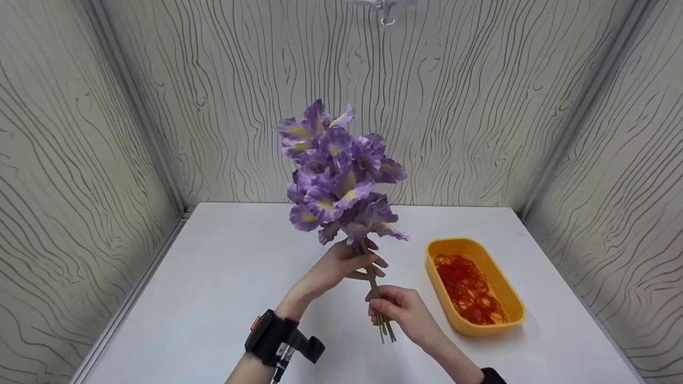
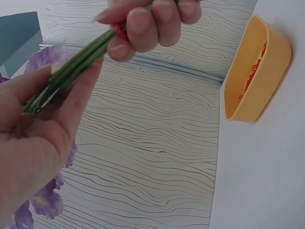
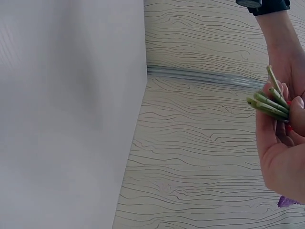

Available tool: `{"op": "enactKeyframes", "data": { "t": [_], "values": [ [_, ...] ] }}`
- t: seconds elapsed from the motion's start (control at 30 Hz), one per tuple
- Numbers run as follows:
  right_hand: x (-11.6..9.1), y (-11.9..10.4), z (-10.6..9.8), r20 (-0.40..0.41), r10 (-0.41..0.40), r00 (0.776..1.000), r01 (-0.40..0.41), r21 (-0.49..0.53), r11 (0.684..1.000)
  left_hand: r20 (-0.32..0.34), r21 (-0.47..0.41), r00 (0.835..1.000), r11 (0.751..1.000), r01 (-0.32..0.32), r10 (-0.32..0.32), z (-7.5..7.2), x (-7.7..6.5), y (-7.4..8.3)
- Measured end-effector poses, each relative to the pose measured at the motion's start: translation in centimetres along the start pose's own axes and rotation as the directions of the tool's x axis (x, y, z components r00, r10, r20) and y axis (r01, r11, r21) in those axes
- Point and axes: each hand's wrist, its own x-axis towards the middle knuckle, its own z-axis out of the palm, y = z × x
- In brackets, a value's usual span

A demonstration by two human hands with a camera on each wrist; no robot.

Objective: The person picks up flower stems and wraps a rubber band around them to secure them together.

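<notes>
A bouquet of purple irises (image 1: pixel 341 181) with yellow throats is held up over the table, blossoms at the top. My left hand (image 1: pixel 341 264) holds the green stems just below the blossoms, thumb and fingers on either side of them. Lower down, my right hand (image 1: pixel 403 309) pinches the same stems near their cut ends. A red rubber band (image 2: pixel 119 31) sits around the stems at the right fingertips in the left wrist view. In the right wrist view the cut stem ends (image 3: pixel 269 102) stick out past the right thumb.
To the right of the hands stands a yellow-orange tray (image 1: pixel 507 288) with a tangle of red rubber bands (image 1: pixel 464 288) in it. The white table (image 1: pixel 229 256) is bounded by wood-grain-patterned panels (image 1: pixel 240 106) at the back and sides.
</notes>
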Motion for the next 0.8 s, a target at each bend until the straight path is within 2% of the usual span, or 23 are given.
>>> {"op": "enactKeyframes", "data": {
  "t": [0.13,0.23,0.37,0.57,0.63,0.8],
  "values": [
    [0.1,0.1,0.2,-0.054,0.045,0.998,-0.048,-0.056,0.997,-0.006,0.057,1.000,0.998,0.009,-0.008,0.2,0.3,-0.2],
    [0.2,0.4,0.3,-0.088,0.053,0.995,-0.063,-0.118,0.991,-0.034,0.121,0.999,0.992,0.030,-0.027,0.4,0.5,-0.4],
    [0.2,0.2,0.7,-0.109,0.049,0.993,-0.070,-0.195,0.978,-0.082,0.212,0.994,0.974,0.085,-0.069,0.9,0.9,-0.6],
    [0.6,1.3,0.8,-0.124,0.045,0.991,-0.072,-0.220,0.973,-0.138,0.309,0.985,0.940,0.146,-0.107,1.7,1.3,-0.2],
    [0.8,1.9,0.8,-0.130,0.039,0.991,-0.068,-0.233,0.970,-0.161,0.326,0.981,0.932,0.158,-0.110,1.7,1.5,-0.4],
    [1.5,2.8,0.9,-0.155,0.037,0.987,-0.077,-0.263,0.962,-0.243,0.339,0.963,0.920,0.197,-0.116,1.2,2.3,-2.6]
  ]
}}
